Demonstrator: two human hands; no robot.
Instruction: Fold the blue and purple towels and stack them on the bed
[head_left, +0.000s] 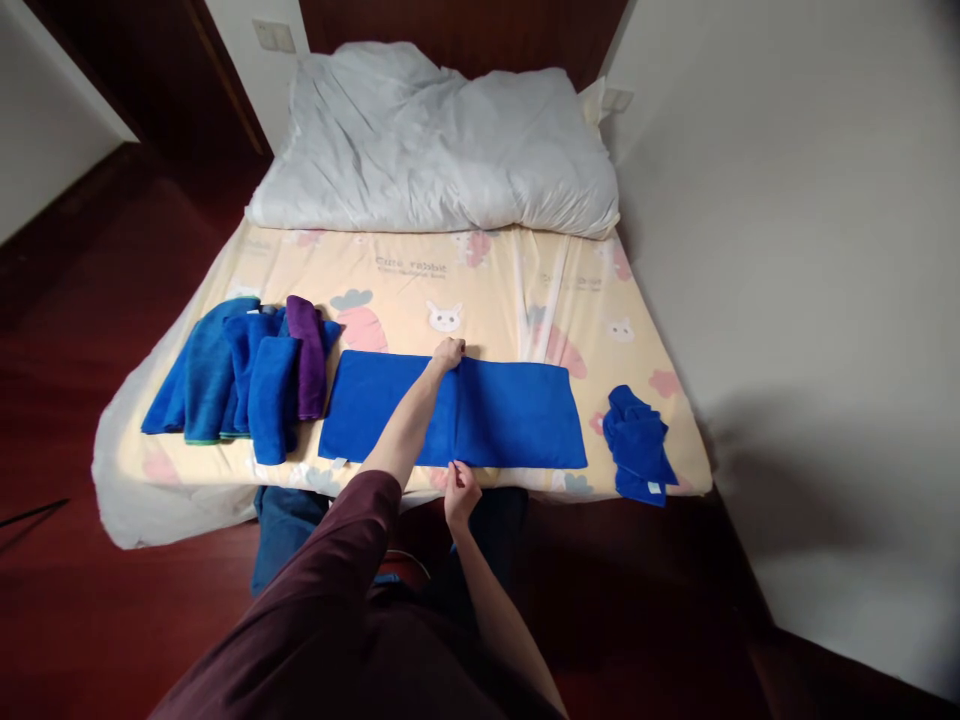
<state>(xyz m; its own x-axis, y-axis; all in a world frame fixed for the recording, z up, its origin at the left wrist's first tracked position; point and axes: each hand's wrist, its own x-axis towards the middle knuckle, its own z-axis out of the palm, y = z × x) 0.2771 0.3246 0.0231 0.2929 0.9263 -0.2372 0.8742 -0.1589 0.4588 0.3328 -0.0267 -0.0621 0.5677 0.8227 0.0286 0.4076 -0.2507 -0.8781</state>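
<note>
As the head view shows, the blue cloth (517, 412) lies flat on the bed (480, 285), long axis left to right | left hand (449, 353): grip pinched on far long edge, about mid-length | right hand (460, 492): grip pinched on near edge, opposite | 1 crease (455, 410) runs crosswise between the 2

Spread blue towel (517, 415): matt cloth, soft nap
Purple towel (306, 360): fuzzy, matt cloth
Bed cover (491, 295): smooth printed fabric
Pale bedding (450, 150): crinkled, thin, slightly shiny
Floor (67, 380): polished, wood-like
Wall (810, 200): smooth, matt
</note>
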